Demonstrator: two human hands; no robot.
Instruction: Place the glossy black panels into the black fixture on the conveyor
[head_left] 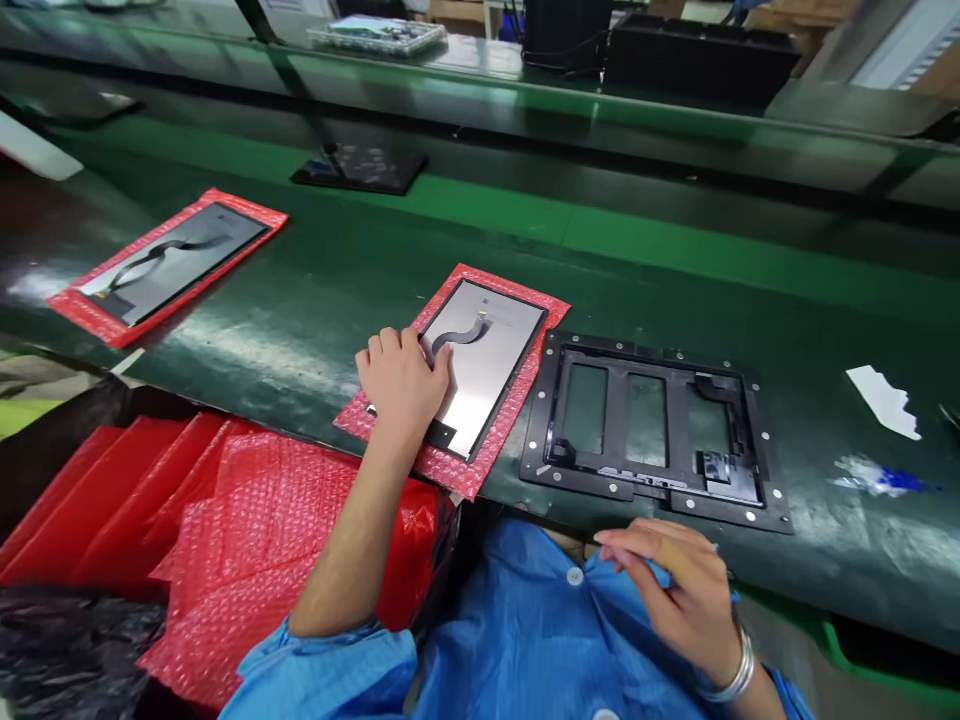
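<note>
Centre frame: glossy grey rectangular panel [487, 360] lying on bubble-textured red wrap sheet [450, 470]. Right: matte black moulded frame [652, 430]. Dark green belt [300, 300] showing pale sheen. Lower frame: blue ribbed smock [525, 640].

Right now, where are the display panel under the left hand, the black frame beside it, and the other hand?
display panel [491, 375], head view, bare grey back
black frame [654, 430], head view, central crossbar
right hand [679, 590], head view, back of hand

Two panels [487, 360] [176, 260], each on one of two red bubble sheets [517, 395] [90, 310]. One black frame [652, 430]. One pile of red bags [247, 520]. Two white scraps [885, 400] [874, 478].
</note>
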